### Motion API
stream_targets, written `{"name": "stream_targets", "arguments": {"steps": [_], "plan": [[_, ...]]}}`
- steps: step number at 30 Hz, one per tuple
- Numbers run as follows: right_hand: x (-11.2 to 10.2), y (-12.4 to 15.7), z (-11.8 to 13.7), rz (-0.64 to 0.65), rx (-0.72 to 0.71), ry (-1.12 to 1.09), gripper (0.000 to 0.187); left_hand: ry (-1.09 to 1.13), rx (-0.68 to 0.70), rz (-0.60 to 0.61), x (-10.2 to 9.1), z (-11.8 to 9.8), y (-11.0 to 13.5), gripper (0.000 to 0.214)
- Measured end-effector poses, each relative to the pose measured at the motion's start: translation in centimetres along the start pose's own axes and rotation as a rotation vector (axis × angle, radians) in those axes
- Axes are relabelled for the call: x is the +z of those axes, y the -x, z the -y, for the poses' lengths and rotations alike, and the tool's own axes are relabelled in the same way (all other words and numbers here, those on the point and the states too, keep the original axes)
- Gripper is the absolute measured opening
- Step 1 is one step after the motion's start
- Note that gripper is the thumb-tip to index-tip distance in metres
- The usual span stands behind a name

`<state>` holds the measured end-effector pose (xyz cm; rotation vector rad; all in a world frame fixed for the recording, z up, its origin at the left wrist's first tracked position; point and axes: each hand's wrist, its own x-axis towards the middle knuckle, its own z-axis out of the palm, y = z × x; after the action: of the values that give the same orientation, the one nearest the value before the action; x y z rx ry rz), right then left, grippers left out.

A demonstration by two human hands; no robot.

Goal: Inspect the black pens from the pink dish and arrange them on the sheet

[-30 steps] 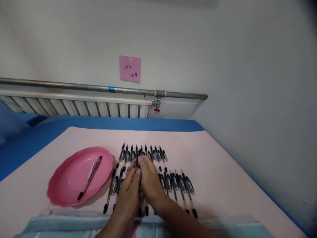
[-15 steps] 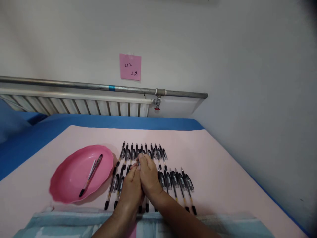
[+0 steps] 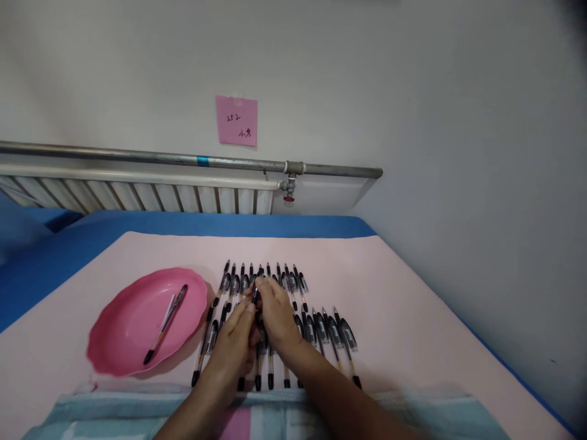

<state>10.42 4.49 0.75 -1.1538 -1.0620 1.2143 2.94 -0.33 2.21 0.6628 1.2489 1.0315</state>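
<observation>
A pink dish (image 3: 137, 330) at the left holds one pen (image 3: 166, 324). Right of it, pens (image 3: 330, 333) lie in two rows on the pink sheet (image 3: 403, 318). Over the rows the left hand (image 3: 232, 348) and right hand (image 3: 275, 311) meet, fingers pinched together on one black pen (image 3: 255, 296) (mostly hidden).
</observation>
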Motion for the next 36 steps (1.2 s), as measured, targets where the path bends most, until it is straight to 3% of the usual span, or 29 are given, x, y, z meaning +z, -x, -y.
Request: {"name": "stream_targets", "arguments": {"steps": [4,9,12,17,22,29,36], "plan": [[-1.2,-1.0,0.2,-0.061,0.081,-0.126,0.025,-0.066,-0.061,0.09,-0.4,-0.1,0.0,0.035],[-2.7,-2.1,0.5,-0.148,-0.003,-0.162,0.022,0.128,0.02,0.136,-1.4,0.0,-1.1,0.03],[-2.8,-2.0,0.7,-0.076,0.03,-0.181,0.019,0.267,0.063,0.119,-2.0,-0.3,-1.8,0.028],[-1.8,-0.7,1.1,0.114,0.062,-0.02,0.013,0.357,0.101,-0.003,-2.1,-1.0,-2.1,0.026],[-1.3,0.2,1.4,0.138,-0.013,0.111,0.01,0.368,0.124,0.015,-1.9,-1.0,-1.7,0.029],[-1.2,1.0,1.2,0.278,-0.145,0.312,0.016,0.41,0.162,-0.01,-2.4,-1.3,-1.7,0.031],[-0.8,1.4,1.1,0.323,-0.171,0.4,0.012,0.412,0.158,-0.002,-2.9,-1.5,-2.2,0.028]]}}
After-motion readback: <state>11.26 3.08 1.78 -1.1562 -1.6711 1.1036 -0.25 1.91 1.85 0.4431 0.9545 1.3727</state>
